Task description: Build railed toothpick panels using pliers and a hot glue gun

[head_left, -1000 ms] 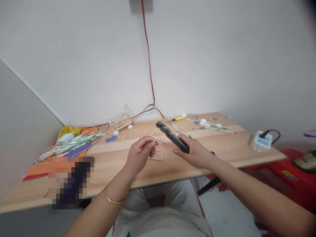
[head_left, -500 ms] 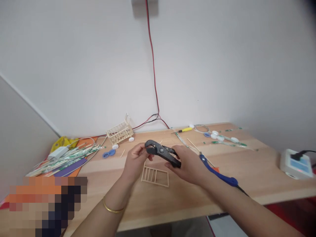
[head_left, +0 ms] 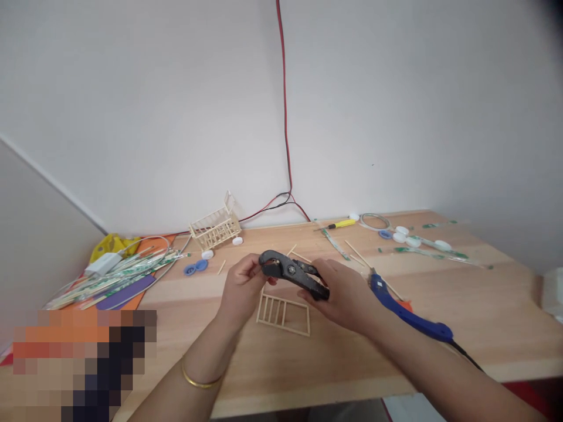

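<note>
My right hand (head_left: pixel 345 293) is closed round the handles of dark pliers (head_left: pixel 291 271) with curved jaws, held above the table. My left hand (head_left: pixel 241 287), with a gold bangle on its wrist, pinches at the jaw end. Whatever its fingertips hold is too small or hidden to make out. Below the pliers, a flat frame of thin wooden sticks (head_left: pixel 284 313) with several crossbars lies on the wooden table (head_left: pixel 352 369). Loose sticks (head_left: pixel 301 256) lie just behind the tool.
A small stick-built cart (head_left: pixel 215 228) with white wheels stands at the back left. Blue caps (head_left: pixel 196 267) and a pile of wrapped sticks (head_left: pixel 132 272) are on the left. Rightward lie a blue glue gun (head_left: pixel 409 313), a yellow screwdriver (head_left: pixel 343 224) and white caps (head_left: pixel 407 235).
The view has shifted slightly, so the table's right-hand items appear further right. Both hands keep nearly the same pose around the pliers.
</note>
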{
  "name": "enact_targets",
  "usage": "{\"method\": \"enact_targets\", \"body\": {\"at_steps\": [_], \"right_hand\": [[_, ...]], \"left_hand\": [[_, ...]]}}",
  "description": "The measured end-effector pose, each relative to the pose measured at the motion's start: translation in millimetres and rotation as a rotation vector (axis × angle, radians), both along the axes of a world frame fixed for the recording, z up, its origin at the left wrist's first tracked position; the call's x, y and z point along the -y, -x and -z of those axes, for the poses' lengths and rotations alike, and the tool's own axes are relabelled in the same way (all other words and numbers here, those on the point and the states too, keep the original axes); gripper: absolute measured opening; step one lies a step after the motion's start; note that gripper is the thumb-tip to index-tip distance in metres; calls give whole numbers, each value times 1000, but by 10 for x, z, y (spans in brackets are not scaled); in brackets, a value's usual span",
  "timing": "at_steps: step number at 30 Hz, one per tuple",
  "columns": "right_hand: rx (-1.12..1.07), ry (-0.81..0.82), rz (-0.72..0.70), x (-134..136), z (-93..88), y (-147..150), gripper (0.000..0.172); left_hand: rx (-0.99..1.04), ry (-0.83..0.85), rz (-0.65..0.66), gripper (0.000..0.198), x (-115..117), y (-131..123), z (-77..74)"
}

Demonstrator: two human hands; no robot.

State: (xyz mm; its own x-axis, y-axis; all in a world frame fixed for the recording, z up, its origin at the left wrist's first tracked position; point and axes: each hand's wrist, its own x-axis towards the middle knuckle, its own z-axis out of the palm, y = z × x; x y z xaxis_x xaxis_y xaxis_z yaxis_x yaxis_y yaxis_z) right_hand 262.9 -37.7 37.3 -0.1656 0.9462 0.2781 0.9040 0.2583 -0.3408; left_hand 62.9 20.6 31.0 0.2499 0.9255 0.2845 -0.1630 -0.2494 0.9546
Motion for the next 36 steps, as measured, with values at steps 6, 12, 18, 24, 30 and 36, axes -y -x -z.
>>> {"method": "enact_targets", "body": {"at_steps": [6,12,18,24,30,36], "right_hand": [[61,41,22,-16,39,-26,28],[137,88,81,-17,79,-31,32],[149,132,87,-23,110,-32,31],[223,101,115,-30,111,-17,34],[205,33,51,-24,93,-10,32],[197,40,56,-29,134,-27,33]], "left_hand": [[-60,-10,-4,3,11,-3,-4],[-85,37,9,5,13,-3,57],[-93,56,52,10,-1,3,98],[-119,43,54,12,-16,4,97],[-141,28,33,15,-32,30,101],[-154,23,73,14,-31,44,100]]}}
